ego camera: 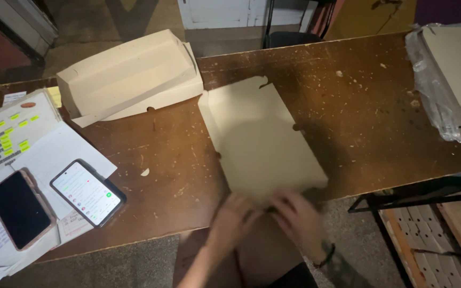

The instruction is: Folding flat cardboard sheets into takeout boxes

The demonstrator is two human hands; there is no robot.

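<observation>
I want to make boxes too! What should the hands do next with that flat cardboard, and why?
Probably fold up the near edge: both hands grip it, blurred, while the flat cardboard lies unfolded beside finished boxes.

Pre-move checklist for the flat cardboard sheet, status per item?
1. Both hands on the near edge of the flat cardboard sheet: left hand and right hand are there, ok.
2. Firm grip: hands blurred, cannot tell.
3. Sheet lies flat on the table: ok.
4. Far edge free of the folded box: corner touches or nearly touches it, cannot tell.
5. Two phones away from the sheet: ok.
6. Wrapped stack apart from the sheet: ok.
</observation>
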